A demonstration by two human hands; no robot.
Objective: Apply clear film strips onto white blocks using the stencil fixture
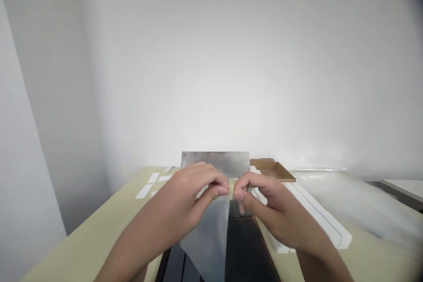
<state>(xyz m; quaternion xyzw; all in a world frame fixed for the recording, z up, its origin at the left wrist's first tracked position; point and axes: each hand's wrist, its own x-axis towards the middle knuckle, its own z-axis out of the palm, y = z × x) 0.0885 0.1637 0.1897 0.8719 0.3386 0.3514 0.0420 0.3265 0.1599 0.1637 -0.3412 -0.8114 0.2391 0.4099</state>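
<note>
My left hand (185,198) and my right hand (271,202) meet at the middle, thumbs and fingers pinching a thin translucent grey film (205,242). The film hangs down over a flat black slab with a brown edge (246,246), which may be a tablet or a tray. Behind my fingers rises a grey, metallic-looking rectangular sheet (214,163). My hands hide its lower part, so I cannot tell whether it joins the film.
A pale yellow-green table (82,233) holds several white paper strips (144,191) at the left. A brown cardboard box lid (272,169) sits at the back, long white foam strips (313,216) lie at the right, and clear plastic (357,202) spreads beyond them.
</note>
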